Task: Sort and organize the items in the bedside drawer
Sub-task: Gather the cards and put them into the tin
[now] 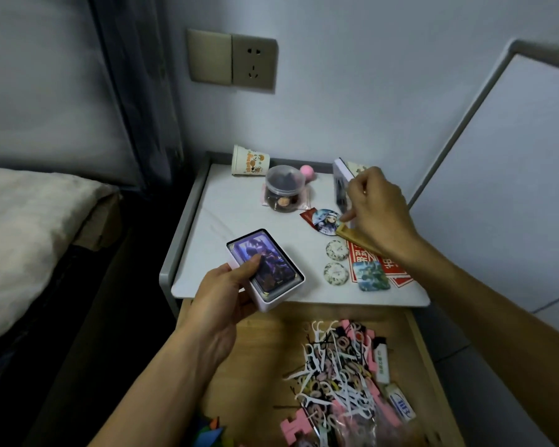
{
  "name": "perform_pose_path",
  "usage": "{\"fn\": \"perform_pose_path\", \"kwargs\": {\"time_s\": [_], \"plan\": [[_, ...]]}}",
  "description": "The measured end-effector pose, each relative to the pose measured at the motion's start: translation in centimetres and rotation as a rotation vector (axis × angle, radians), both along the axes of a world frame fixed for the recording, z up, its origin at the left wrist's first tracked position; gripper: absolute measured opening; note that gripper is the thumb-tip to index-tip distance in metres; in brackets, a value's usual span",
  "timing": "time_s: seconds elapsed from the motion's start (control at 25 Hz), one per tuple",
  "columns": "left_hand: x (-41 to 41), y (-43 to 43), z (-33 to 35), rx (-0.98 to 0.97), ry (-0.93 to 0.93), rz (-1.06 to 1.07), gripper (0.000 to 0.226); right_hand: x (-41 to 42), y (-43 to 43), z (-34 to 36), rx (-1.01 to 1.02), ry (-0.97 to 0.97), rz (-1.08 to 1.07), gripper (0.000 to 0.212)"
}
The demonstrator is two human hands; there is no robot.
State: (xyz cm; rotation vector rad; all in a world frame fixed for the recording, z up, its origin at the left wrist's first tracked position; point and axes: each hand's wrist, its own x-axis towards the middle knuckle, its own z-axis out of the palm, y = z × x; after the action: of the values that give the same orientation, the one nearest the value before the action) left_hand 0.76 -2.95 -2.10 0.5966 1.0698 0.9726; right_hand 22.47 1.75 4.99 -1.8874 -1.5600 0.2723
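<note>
Bedside corner, dim light. Wall socket (254, 62) upper centre; bed (29, 221) at left edge.

White nightstand top (233, 221), mid-frame: paper cup (250, 164) on its side at the back, clear jar (284, 188) beside it, round badge (326, 221) and red paper (397, 272) to the right.

Left hand (229, 295) grasps a card box (268, 272), thumb on the top card, at the top's front edge.

Right hand (378, 208), fingers curled, grips an upright white box (341, 185).

Drawer (259, 350) open below, lower centre; floss picks (336, 375) heaped at its right.

Left hand (224, 287) and right hand (379, 209) extended, fingers curled.
</note>
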Motion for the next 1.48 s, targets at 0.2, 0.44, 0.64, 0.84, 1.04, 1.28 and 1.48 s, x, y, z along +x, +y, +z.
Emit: {"fn": "perform_pose_path", "kwargs": {"time_s": [0.2, 0.44, 0.64, 0.84, 1.04, 1.28, 1.48], "plan": [[1.2, -2.3, -1.3, -0.059, 0.017, -0.056, 0.024, -1.3, -8.6, -0.3, 0.037, 0.567, -0.016, 0.029], [1.1, -3.0, -2.1, -0.052, -0.001, -0.121, 0.031, -1.7, -9.9, -4.2, -0.18, 1.176, 0.011, 0.02], [0.7, -2.5, -1.6, -0.022, 0.026, -0.186, 0.034, -0.6, -9.4, -4.4, -0.291, 0.896, 0.086, 0.021], [1.4, -3.7, -1.4, -0.055, -0.002, -0.33, 0.04, -1.5, -9.3, -5.0, -0.377, 0.814, 0.01, 0.02], [1.8, -4.0, -1.5, -0.061, -0.007, -0.336, 0.038, -2.9, -9.7, -5.0, -0.483, 0.592, 0.124, 0.061], [1.6, -3.7, -1.9, -0.072, 0.007, -0.27, 0.03, -3.3, -9.5, -5.8, -0.459, 0.345, 0.198, 0.085], [1.7, -3.5, -2.1, -0.04, -0.002, -0.224, 0.026, -4.8, -11.3, -6.1, -0.398, 0.122, 0.205, 0.096]]}}
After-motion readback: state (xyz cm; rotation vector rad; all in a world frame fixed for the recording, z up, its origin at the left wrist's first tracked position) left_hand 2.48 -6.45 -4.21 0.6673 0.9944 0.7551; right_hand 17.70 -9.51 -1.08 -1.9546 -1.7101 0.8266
